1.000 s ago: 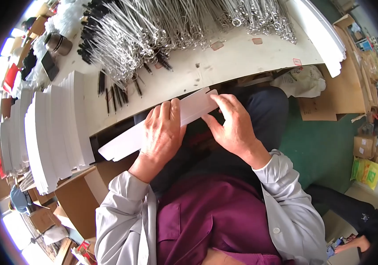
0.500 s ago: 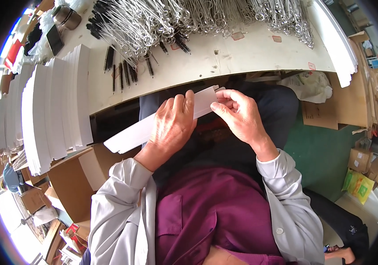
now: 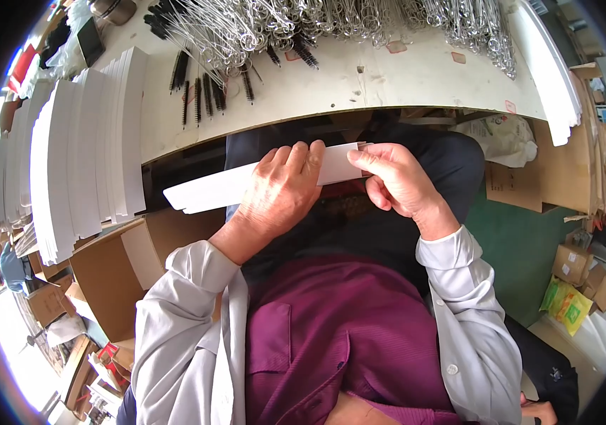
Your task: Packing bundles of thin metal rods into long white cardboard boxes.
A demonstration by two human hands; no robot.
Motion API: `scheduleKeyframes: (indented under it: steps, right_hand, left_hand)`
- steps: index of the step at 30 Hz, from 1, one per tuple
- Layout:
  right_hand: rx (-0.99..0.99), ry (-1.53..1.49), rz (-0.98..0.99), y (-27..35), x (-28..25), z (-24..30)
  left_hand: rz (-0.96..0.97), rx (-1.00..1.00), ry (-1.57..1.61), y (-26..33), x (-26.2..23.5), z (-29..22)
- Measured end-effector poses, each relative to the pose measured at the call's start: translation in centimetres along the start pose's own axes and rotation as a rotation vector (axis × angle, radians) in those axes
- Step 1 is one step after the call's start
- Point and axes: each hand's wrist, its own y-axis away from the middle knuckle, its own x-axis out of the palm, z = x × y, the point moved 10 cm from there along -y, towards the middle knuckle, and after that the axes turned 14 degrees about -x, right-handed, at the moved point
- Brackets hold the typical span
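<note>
Above my lap I hold a long, narrow white card box (image 3: 207, 191), slanting slightly up to the right. My left hand (image 3: 279, 185) is wrapped over its middle, fingers closed across the top face. At its right end my right hand (image 3: 403, 181) pinches the edge between thumb and fingers, where small end flaps show. The box's underside and the left thumb are hidden. Beyond it, on the table (image 3: 289, 106), lies a big heap of wire-handled brushes (image 3: 260, 28) with looped ends and black bristles.
Stacks of flat white card boxes (image 3: 87, 149) stand at the table's left, and more white card strips (image 3: 547, 71) lie along its right edge. Cardboard cartons (image 3: 108, 283) sit below left. A white plastic bag (image 3: 498, 138) and brown carton (image 3: 515, 185) are under the table at right.
The box has turned closer to level, its left end rising. My right thumb has moved onto the box's right end, and the fingers have shifted around it. The left hand keeps its hold.
</note>
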Motion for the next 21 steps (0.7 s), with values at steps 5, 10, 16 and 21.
scheduleKeyframes:
  steps: [5,10,16,21]
  right_hand:
    - [0.04,-0.333,0.059,0.9,1.1,0.3]
    - [-0.6,0.929,-0.12,2.5,1.2,8.8]
    - [-0.866,1.439,0.124,1.5,6.1,8.0]
    - [-0.928,1.461,0.179,1.5,5.9,8.0]
  left_hand:
    - [0.044,0.029,0.049,0.0,-0.4,-0.1]
    - [0.113,-0.028,0.081,-1.0,-0.9,1.3]
    - [0.18,0.003,0.154,-2.1,-0.4,-0.1]
    - [0.165,-0.016,0.181,-1.7,-0.9,0.2]
